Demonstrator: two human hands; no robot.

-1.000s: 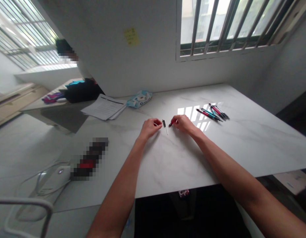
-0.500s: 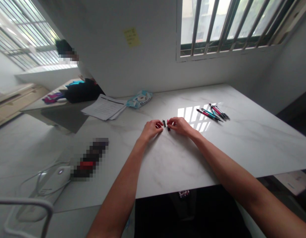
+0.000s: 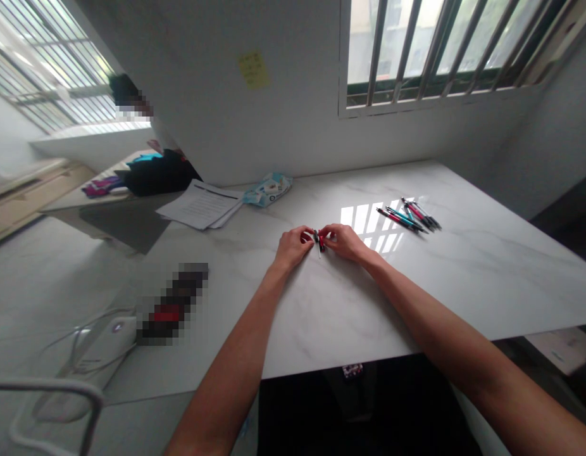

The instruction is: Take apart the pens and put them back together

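Right hand [image 3: 343,240]: pinched shut on a red-and-black pen piece [image 3: 321,242], near the middle of the desk [image 3: 340,316]. Left hand [image 3: 293,246] faces it, fingers curled nearly together at a small black part [image 3: 316,236] — cannot tell whether gripped. White rod [image 3: 319,254] points toward the front edge; open room there and out to the right edge. Loose pens [image 3: 401,219] lie toward the back right corner — packet [image 3: 269,191] at the back edge.
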